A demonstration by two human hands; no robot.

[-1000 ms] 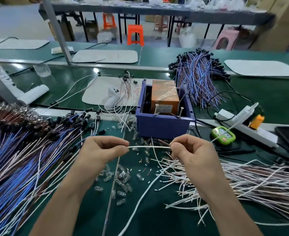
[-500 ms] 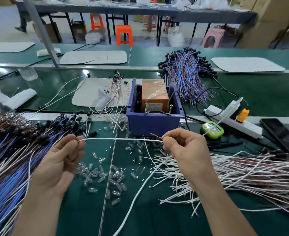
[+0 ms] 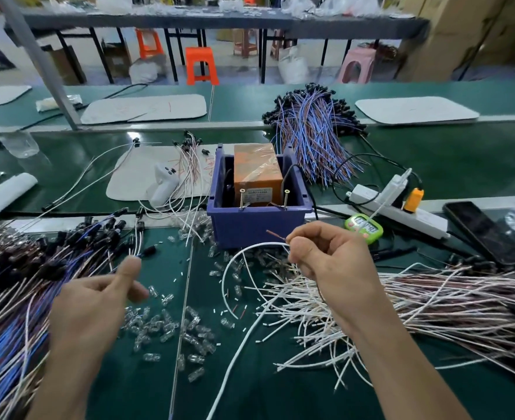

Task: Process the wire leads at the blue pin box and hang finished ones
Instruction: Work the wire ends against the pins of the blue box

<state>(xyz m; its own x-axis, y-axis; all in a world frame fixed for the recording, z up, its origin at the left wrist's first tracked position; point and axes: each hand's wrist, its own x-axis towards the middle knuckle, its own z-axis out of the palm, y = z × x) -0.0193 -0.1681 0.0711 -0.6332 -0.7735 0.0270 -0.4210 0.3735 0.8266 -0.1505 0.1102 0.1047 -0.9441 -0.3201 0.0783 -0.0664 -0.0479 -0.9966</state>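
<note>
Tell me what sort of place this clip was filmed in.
Probably a small electronics assembly workshop: long green workbenches, heaps of cut white wire leads, loose clear bulb-like parts, and a blue pin box.

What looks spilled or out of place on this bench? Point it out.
Small clear pieces lie scattered loose across the green mat in front of the blue box, mixed with tiny white offcuts, not in any container. The white lead pinched in the right hand curls free at its other end. Nothing looks damaged.
</note>
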